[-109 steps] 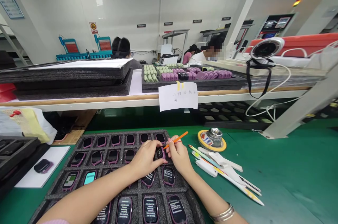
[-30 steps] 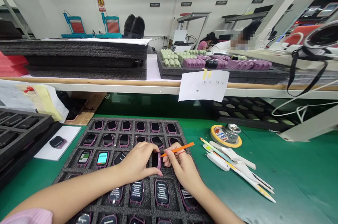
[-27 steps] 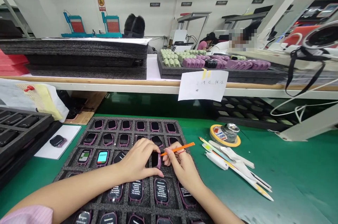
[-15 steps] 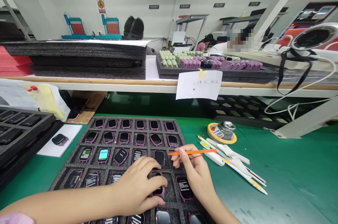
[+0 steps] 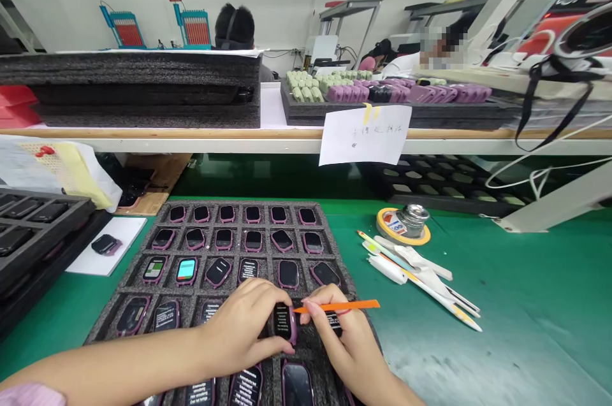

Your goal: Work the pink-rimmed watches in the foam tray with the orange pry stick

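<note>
A black foam tray [image 5: 191, 292] holds rows of purple-framed watches, several with lit screens. My left hand [image 5: 248, 326] reaches in from the left, its thumb and fingers closed round the edges of one watch [image 5: 284, 323] with white text on its screen. Pinched in my right hand [image 5: 339, 333] is an orange stick [image 5: 356, 305], its pointed tip at the right side of that watch. Another lit watch is partly hidden behind my right fingers. A loose watch [image 5: 106, 245] rests on a white pad [image 5: 90, 261] at the left.
On the green table at the right lie a yellow tape roll [image 5: 425, 238] with a glass jar [image 5: 415, 216] and several pens and tweezers [image 5: 447, 304]. Another black tray [image 5: 71, 227] stands at the left. A shelf edge [image 5: 262, 146] crosses behind, with people beyond it.
My right hand has moved down with the orange stick to the watch at my left hand. My left fingers have closed on that watch. The view has shifted slightly.
</note>
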Demonstrator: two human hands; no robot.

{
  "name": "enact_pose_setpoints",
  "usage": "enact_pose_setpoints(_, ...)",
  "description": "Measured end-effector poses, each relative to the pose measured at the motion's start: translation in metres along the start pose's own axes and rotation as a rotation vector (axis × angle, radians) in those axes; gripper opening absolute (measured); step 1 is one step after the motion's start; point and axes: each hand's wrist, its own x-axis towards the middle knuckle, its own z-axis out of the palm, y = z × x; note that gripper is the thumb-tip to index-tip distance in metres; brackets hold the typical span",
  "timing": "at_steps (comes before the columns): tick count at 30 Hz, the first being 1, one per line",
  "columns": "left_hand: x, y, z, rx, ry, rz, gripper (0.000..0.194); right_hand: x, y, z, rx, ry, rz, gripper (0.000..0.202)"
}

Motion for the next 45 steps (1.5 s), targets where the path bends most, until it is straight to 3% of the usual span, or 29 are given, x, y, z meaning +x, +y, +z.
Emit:
enact_pose_setpoints(3,0.0,0.0,0.0,-0.014,0.005,-0.044,0.053,-0.001,0.0,-0.001,-0.012,-0.02,-0.009,0.019)
enact_pose_setpoints(15,0.004,0.003,-0.002,-0.012,-0.035,-0.105,0.047,0.004,0.0,-0.003,-0.007,-0.003,-0.003,0.021)
enact_pose_setpoints(18,0.014,0.012,-0.008,0.017,-0.062,-0.111,0.05,0.002,0.0,-0.007,0.039,0.095,0.026,0.022)
enact_pose_setpoints(21,0.031,0.024,-0.007,0.078,-0.101,-0.056,0.052,0.002,0.0,-0.012,0.101,0.307,0.088,0.021)
enact_pose_setpoints(24,0.049,0.032,0.009,0.124,-0.153,0.102,0.05,0.004,0.0,-0.018,0.165,0.466,0.134,0.02)
enact_pose_setpoints(27,0.058,0.032,0.032,0.185,-0.186,0.158,0.055,0.004,-0.002,-0.024,0.214,0.511,0.165,0.026)
enact_pose_setpoints(30,0.055,0.03,0.043,0.196,-0.195,0.113,0.051,-0.002,-0.002,-0.027,0.257,0.497,0.201,0.028)
enact_pose_setpoints(39,0.039,0.023,0.037,0.013,-0.03,0.071,0.024,-0.015,0.008,-0.023,0.344,0.37,0.312,0.033)
enact_pose_setpoints(42,0.04,0.024,0.039,-0.003,-0.04,0.05,0.023,-0.017,0.009,-0.022,0.301,0.325,0.319,0.035)
enact_pose_setpoints(45,0.04,0.027,0.038,-0.019,-0.042,-0.004,0.033,-0.018,0.009,-0.022,0.243,0.3,0.306,0.037)
